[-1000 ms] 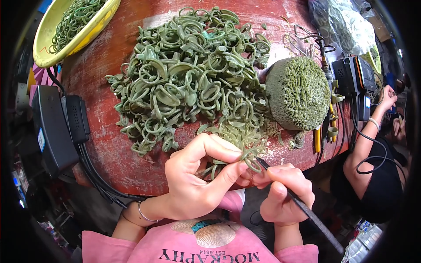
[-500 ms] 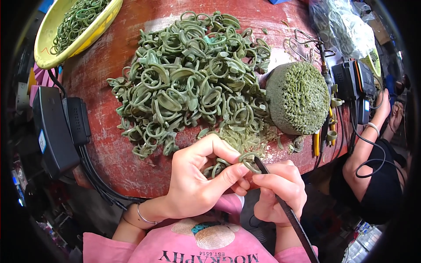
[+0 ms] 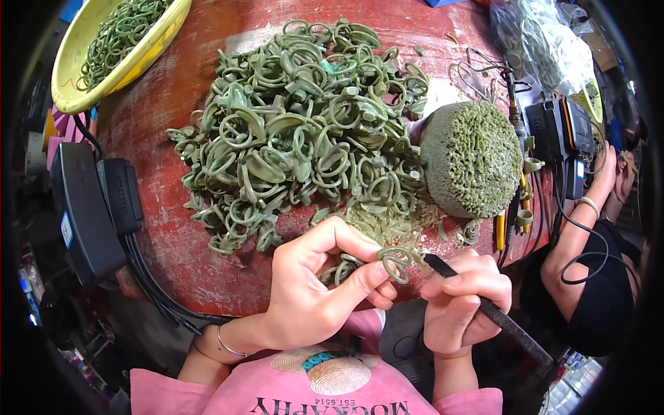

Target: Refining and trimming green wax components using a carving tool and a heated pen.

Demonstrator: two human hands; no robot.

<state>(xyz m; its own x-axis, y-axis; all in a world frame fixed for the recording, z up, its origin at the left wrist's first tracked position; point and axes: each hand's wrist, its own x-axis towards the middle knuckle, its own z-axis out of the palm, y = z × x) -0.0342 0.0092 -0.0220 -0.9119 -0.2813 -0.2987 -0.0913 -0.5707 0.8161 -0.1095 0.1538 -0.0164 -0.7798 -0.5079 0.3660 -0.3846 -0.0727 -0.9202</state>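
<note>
My left hand pinches a green wax-like ring between thumb and forefinger, above the table's near edge. More green rings are tucked inside its curled fingers. To the right, my right hand is wrapped round a long, dark, flat blade. The blade's tip points up-left at the ring and sits slightly apart from it; a pale bit shows between them. Just beyond my hands lie thin green shavings. Behind them is a big heap of green rings.
A rough green round block stands right of the heap. At the far left is a yellow basin of rings. Black devices with cables flank the table. A plastic bag lies far right; another person's arm is beyond.
My right hand has moved right and slightly down, drawing the blade's tip off the ring. The blade now slants more. My left hand has barely moved.
</note>
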